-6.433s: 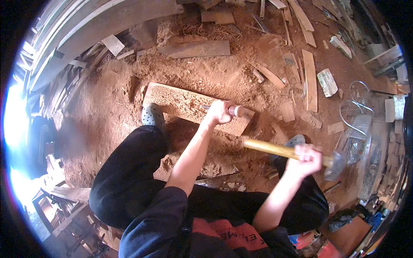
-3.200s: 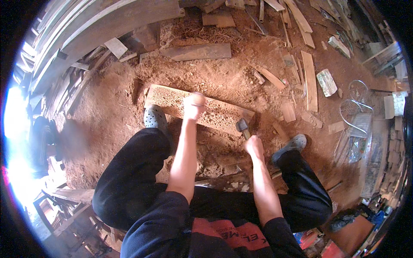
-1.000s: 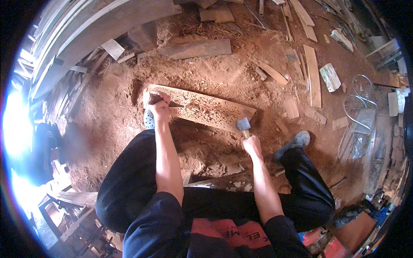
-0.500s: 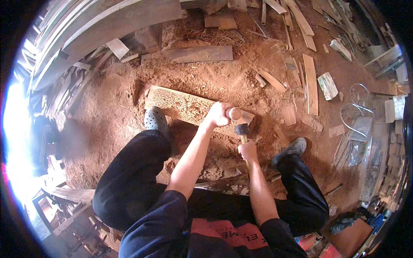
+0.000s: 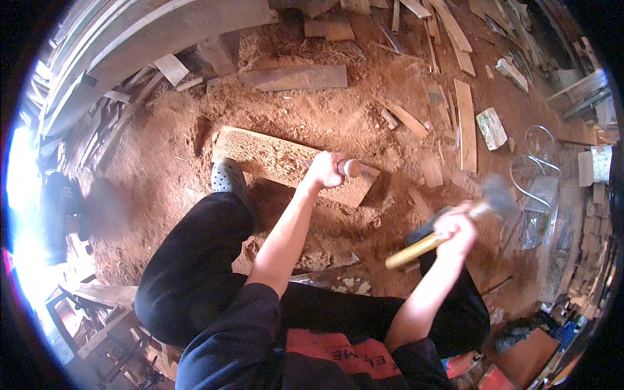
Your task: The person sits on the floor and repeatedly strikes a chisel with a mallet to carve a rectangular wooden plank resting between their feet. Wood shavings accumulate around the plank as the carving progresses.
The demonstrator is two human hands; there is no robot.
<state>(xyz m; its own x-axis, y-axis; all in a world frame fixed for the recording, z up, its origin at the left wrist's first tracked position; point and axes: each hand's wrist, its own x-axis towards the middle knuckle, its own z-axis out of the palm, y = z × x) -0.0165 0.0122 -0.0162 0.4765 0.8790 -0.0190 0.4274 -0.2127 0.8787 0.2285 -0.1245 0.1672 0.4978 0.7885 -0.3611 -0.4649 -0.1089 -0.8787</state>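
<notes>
A carved wooden board (image 5: 260, 152), its top covered in rough cut relief, lies slantwise on the ground in front of me. Over its right half, my left hand (image 5: 324, 171) is closed around a chisel (image 5: 351, 169) with a round wooden handle end; part of the blade shows past my fist, pointing left along the board. To the right, off the board, my right hand (image 5: 456, 231) grips a mallet (image 5: 412, 252) by its yellow handle. The dark mallet head is blurred by motion, up and to the right of that hand. My left clog (image 5: 229, 177) touches the board's near left edge.
Reddish sawdust and chips cover the ground. A plank (image 5: 296, 77) lies beyond the board, with loose wood strips (image 5: 465, 127) and a whitish block (image 5: 492, 129) to the right. Long stacked boards (image 5: 175, 39) stand far left. A bent metal wire frame (image 5: 536, 182) lies at right.
My right hand has swung the mallet away from the chisel, up and to the right. My left hand stays on the board with the chisel.
</notes>
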